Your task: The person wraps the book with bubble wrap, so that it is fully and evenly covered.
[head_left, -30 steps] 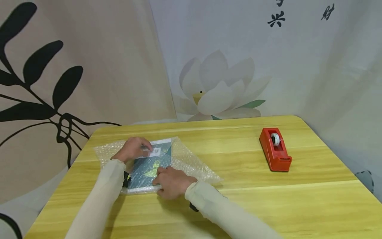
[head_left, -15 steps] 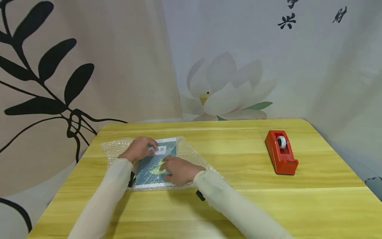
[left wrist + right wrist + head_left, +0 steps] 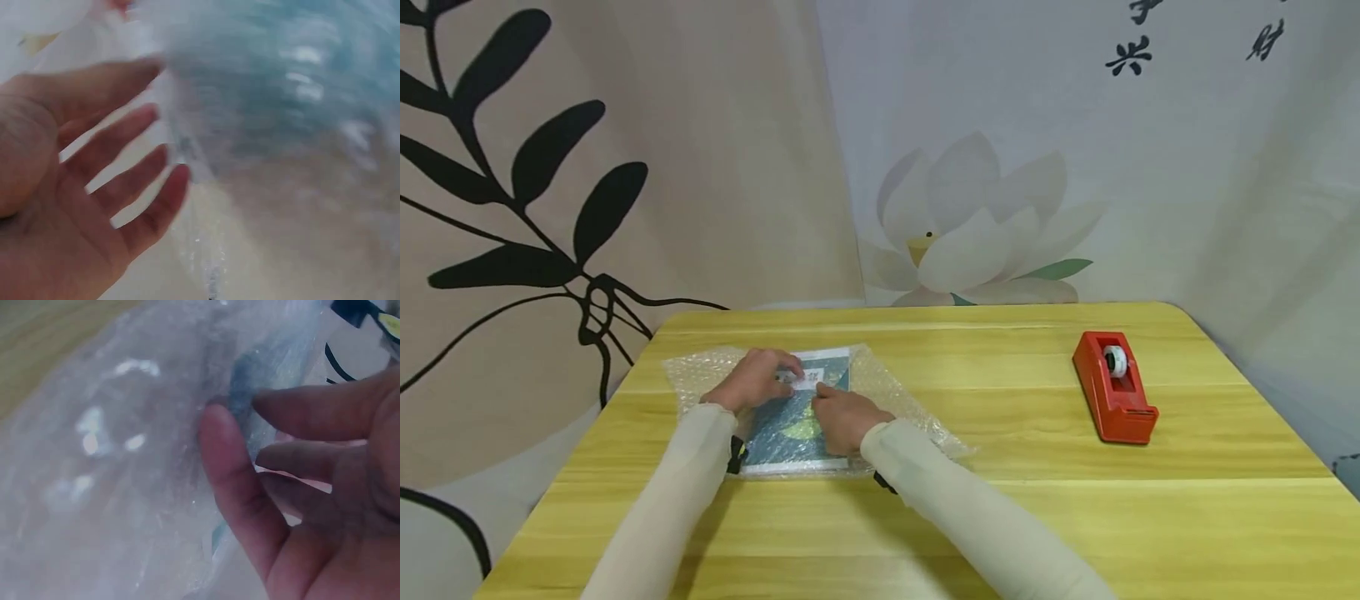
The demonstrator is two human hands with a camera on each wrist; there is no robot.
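A flat teal book [image 3: 775,437] with a yellow-green pattern and a white label lies inside clear bubble wrap [image 3: 898,400], left of the table's middle. My left hand [image 3: 756,382] is at its upper left, by the label. In the left wrist view its fingers are fairly straight, with fingertips at the edge of the wrapped book. My right hand [image 3: 847,418] lies over the book's right side. The right wrist view has the right thumb [image 3: 234,481] against the wrap, with a gap between thumb and fingers; the book's right edge is partly hidden.
A red tape dispenser [image 3: 1116,392] with a roll of tape stands on the right of the wooden table [image 3: 1000,533]. Behind the table hangs a printed cloth [image 3: 985,208] with a lotus and dark leaves.
My right hand has moved up from the book's lower edge to its right middle. The left hand stays near the label. The head view has shifted slightly.
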